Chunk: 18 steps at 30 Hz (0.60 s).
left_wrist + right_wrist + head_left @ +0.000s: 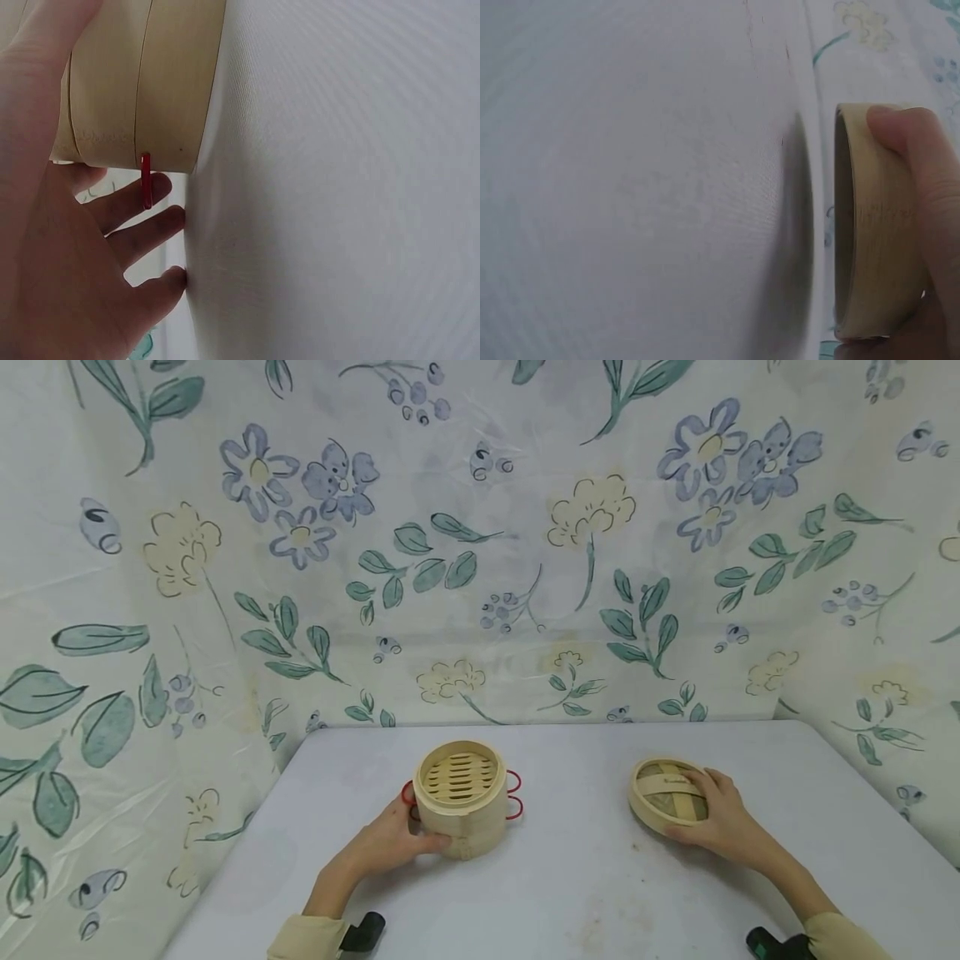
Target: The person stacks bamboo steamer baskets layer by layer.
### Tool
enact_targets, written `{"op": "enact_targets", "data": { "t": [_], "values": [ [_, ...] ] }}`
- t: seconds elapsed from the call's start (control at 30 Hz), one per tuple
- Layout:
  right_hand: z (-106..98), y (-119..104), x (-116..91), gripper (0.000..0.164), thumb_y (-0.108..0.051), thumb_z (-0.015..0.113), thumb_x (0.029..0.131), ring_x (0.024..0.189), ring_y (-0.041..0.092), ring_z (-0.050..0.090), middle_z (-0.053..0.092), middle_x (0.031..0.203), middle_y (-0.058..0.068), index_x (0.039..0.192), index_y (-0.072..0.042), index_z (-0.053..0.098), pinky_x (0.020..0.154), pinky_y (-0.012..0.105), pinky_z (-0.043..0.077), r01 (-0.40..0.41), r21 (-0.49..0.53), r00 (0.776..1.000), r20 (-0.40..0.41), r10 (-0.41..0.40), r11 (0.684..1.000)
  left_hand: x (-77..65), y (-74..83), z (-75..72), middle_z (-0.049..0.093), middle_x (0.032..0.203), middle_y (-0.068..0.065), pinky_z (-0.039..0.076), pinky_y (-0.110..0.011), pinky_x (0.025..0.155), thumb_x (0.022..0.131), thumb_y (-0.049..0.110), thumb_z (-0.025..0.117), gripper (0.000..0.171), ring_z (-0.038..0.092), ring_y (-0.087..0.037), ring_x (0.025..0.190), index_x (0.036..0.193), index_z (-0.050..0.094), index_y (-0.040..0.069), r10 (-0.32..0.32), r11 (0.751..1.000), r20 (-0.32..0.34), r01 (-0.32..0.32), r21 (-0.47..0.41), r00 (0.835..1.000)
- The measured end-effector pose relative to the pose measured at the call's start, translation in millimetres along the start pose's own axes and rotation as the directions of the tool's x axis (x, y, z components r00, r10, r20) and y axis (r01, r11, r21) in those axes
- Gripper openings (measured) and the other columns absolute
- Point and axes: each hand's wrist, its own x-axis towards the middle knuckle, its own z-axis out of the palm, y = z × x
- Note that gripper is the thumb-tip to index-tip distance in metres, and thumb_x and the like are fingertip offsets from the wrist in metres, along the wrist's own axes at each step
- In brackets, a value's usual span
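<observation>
A round bamboo steamer (462, 827) with stacked tiers, a slatted floor showing at the top and red loops on its sides, stands upright on the table. Around its left side my left hand (390, 839) holds it, thumb at the front and fingers partly hidden behind. One red loop (146, 181) hangs beside those fingers in the left wrist view. My right hand (720, 818) grips the woven bamboo steamer lid (663, 789) by its rim. In the right wrist view the lid (885, 232) is raised off the table, its hollow underside facing the tabletop.
The white table (558, 877) carries faint brownish stains near its front middle. Behind it and at both sides hangs a floral-printed cloth (525, 610). A dark wrist strap (363, 932) shows at the left sleeve, another (776, 945) at the right.
</observation>
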Motion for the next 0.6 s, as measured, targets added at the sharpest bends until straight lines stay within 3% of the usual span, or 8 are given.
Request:
{"op": "enact_targets", "data": {
  "t": [0.23,0.6],
  "values": [
    [-2,-7,3,0.096,-0.041,0.082,0.075,0.130,0.063,0.023,0.015,0.144,0.044,0.144,0.005,0.034,0.092,0.077,0.034,0.013,0.007,1.000,-0.006,-0.012,1.000,-1.4,1.8,-0.5,0.050,0.136,-0.006,0.033,-0.058,0.110,0.073,0.049,0.084,0.105,0.046,-0.024,0.126,0.153,0.026,0.016,-0.008,1.000,-0.003,0.008,0.005,1.000],
    [-2,-15,10,0.096,-0.041,0.083,0.075,0.131,0.060,0.023,0.016,0.145,0.042,0.144,0.003,0.034,0.093,0.075,0.035,0.035,0.013,0.999,-0.023,-0.035,0.999,-0.3,-1.6,0.0,0.047,0.142,-0.008,0.031,-0.057,0.112,0.074,0.049,0.084,0.105,0.044,-0.025,0.130,0.154,0.024,0.015,0.013,1.000,0.003,-0.013,0.002,1.000]
  ]
}}
